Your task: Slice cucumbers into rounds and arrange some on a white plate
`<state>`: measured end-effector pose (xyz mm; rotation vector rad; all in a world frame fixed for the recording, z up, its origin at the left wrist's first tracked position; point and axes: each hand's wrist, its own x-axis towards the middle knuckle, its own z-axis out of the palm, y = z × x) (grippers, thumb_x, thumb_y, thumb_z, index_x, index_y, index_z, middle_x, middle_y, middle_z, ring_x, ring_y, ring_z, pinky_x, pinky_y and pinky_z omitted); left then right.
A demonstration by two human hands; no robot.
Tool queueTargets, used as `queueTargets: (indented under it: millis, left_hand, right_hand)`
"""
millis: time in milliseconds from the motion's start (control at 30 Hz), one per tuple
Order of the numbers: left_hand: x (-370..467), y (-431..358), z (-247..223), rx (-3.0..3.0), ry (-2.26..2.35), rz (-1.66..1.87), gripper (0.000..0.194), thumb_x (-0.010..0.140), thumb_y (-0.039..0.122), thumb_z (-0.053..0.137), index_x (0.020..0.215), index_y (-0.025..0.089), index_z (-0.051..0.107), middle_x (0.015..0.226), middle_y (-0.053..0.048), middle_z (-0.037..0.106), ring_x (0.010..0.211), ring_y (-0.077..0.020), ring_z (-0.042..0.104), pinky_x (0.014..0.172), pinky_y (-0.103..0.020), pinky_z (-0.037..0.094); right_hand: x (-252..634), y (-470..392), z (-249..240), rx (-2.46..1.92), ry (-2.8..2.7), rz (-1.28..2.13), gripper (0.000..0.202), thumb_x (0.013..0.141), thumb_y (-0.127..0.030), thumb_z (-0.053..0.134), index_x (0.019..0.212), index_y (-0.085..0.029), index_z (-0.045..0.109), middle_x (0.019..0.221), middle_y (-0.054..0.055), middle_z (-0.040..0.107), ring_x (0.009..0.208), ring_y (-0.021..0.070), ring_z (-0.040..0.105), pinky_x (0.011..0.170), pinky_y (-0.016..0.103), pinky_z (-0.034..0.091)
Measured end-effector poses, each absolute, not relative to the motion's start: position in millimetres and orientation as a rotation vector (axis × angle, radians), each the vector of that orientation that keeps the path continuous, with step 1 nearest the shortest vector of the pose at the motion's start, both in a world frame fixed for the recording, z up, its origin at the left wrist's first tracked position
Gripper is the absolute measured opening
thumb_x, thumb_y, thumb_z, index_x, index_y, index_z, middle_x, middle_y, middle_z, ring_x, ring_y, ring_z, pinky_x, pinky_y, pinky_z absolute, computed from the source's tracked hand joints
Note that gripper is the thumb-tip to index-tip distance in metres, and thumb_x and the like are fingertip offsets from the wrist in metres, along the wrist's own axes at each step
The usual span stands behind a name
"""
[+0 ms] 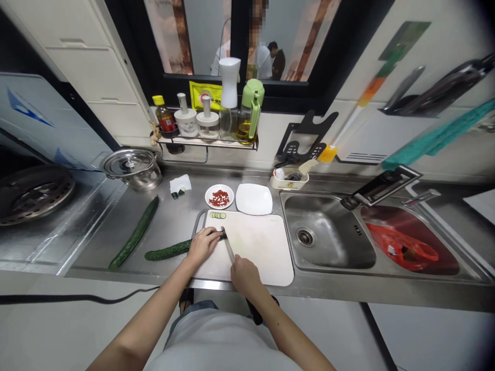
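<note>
My left hand (203, 244) presses down on a long green cucumber (168, 251), its fingers near the cut end. That cucumber lies partly on a white cutting board (263, 257) and sticks out past its left edge. In my right hand (246, 277) is a kitchen knife (229, 245), its blade at the cucumber's end by my left fingertips. Several round cucumber slices (217, 215) lie in a row at the board's upper left. A second, whole cucumber (134, 234) rests on the steel counter to the left.
Behind the board stand a plate of chopped red pieces (219, 198) and a white square plate (254, 199). Cucumber ends (178, 194) lie by a white tissue (180, 183). A lidded steel pot (133, 167) is at the back left. The sink (328, 232) adjoins the board's right; a red bag (402, 247) lies beyond.
</note>
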<state>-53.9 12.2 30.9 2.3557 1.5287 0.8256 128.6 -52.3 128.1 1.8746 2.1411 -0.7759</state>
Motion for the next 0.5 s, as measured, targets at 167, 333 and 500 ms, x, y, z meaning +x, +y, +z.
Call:
queueTargets:
  millis: [167, 333, 500]
  left_hand:
    - [-54, 13, 32, 2.356, 1.534, 0.813, 0.025, 0.090, 0.028, 0.050, 0.106, 0.027, 0.069, 0.100, -0.005, 0.063, 0.093, -0.0171, 0.056, 0.082, -0.031, 0.047]
    - [-55, 13, 31, 2.362, 1.521, 0.821, 0.026, 0.091, 0.028, 0.049, 0.108, 0.027, 0.068, 0.100, -0.005, 0.063, 0.093, -0.0172, 0.056, 0.082, -0.031, 0.047]
    - [-56, 14, 30, 2.379, 1.505, 0.825, 0.026, 0.090, 0.028, 0.049, 0.108, 0.027, 0.069, 0.099, -0.006, 0.063, 0.092, -0.0173, 0.056, 0.081, -0.031, 0.047]
  right_hand:
    - [123, -45, 130, 1.892, 2.107, -0.804, 0.031, 0.089, -0.012, 0.036, 0.108, -0.009, 0.060, 0.097, 0.017, 0.068, 0.097, 0.0233, 0.064, 0.076, 0.028, 0.043]
    - [118, -38, 131, 1.892, 2.125, -0.802, 0.032, 0.089, -0.011, 0.033, 0.106, -0.009, 0.061, 0.098, 0.017, 0.068, 0.097, 0.0239, 0.064, 0.076, 0.029, 0.043]
    - [115, -36, 131, 1.903, 2.110, -0.822, 0.032, 0.088, -0.009, 0.034, 0.107, -0.009, 0.060, 0.097, 0.017, 0.068, 0.096, 0.0233, 0.064, 0.075, 0.028, 0.043]
